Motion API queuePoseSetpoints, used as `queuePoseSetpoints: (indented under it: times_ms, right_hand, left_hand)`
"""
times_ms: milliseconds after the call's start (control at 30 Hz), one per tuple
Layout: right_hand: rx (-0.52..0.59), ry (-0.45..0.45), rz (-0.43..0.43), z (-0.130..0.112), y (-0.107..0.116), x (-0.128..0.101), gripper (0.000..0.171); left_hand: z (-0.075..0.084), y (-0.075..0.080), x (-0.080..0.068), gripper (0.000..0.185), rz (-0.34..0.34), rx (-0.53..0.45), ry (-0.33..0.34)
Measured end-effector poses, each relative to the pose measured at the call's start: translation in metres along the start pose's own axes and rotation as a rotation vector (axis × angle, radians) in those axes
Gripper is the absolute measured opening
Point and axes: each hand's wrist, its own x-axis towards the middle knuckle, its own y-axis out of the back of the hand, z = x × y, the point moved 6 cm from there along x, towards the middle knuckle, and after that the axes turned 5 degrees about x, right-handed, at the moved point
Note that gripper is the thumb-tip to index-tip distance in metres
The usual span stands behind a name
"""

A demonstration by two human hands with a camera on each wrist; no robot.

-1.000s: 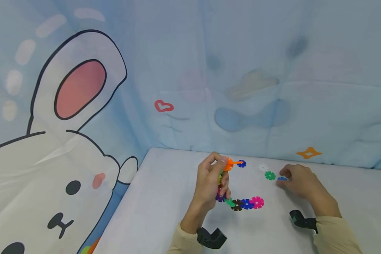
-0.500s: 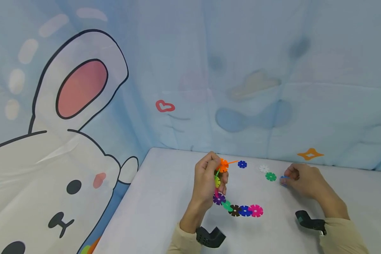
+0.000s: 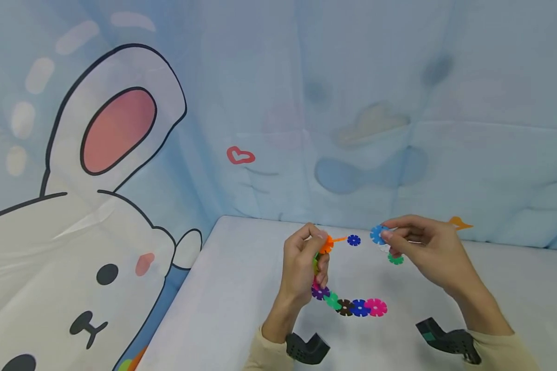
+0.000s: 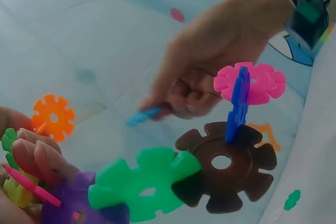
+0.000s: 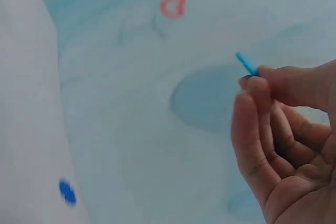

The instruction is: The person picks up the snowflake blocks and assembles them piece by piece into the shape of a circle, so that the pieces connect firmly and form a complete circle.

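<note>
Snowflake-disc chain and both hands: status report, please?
Left hand grips the multicoloured plastic snowflake-disc chain. Right hand pinches a light-blue plastic disc, lifted. Nothing between them.

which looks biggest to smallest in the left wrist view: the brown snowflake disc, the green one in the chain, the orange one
1. Brown plastic snowflake disc and green plastic snowflake disc: look alike, both near the camera, so unranked.
2. Orange plastic snowflake disc: smallest, though maybe just farther away.

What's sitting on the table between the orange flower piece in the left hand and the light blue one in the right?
In the head view, one loose dark blue disc lies between the orange piece and the light blue piece.
</note>
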Motion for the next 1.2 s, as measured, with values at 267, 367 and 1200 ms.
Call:
queuePoseSetpoints:
  times_ms: [267,367,1200]
  right_hand:
    - [0.134,0.174,0.016,-0.061,-0.015,-0.020,0.020]
    - [0.143,0.217,0.018,-0.069,-0.014,-0.024,0.023]
    - [0.168,0.334,-0.016,-0.086,-0.014,-0.032,0.033]
  left_hand:
    - [0.019,-0.008,-0.010,0.022,-0.040,0.046,-0.102]
    - [0.024,-0.010,-0.012,0.023,-0.049,0.085,-0.135]
    - [0.047,-0.021,-0.026,0.024,-0.056,0.337,-0.485]
